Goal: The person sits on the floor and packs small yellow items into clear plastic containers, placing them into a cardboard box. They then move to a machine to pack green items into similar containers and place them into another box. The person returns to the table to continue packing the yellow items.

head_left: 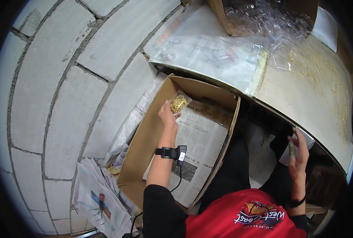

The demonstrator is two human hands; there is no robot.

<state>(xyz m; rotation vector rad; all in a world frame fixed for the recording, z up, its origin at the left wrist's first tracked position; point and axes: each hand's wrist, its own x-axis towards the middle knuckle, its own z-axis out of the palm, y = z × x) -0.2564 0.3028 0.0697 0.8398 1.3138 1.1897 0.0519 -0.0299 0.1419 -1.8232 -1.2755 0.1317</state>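
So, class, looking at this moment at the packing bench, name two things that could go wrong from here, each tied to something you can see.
1. The left hand pinches the small clear bag of gold pieces only at its edge above the cardboard box; it may slip or spill.
2. The cable from the wrist device hangs into the box and might snag on its wall.

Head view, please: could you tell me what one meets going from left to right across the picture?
Block wall → loose newspapers → cardboard box → left hand holding a clear bag of gold pieces → right hand → tabletop strewn with gold pieces.
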